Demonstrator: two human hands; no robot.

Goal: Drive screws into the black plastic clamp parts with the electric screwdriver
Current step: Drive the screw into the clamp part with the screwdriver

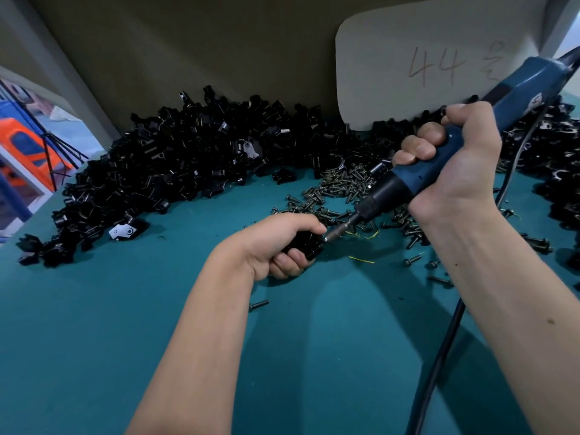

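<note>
Gripping a black clamp part (pixel 306 241) just above the worktop (pixel 94 324), the left hand (pixel 279 243) braces it against the bit. The right hand (pixel 455 158), fingers wrapped around the electric screwdriver (pixel 417 174), angles it into the part, loose screws (pixel 342 186) and unfinished parts (pixel 175 158) heaped within reach.

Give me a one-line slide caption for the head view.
Left hand grips a black clamp part while right hand presses the electric screwdriver into it.

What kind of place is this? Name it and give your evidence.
Probably a small factory assembly bench: a heap of black clamp parts, a pile of loose screws, and a corded electric screwdriver on a green work mat.
</note>
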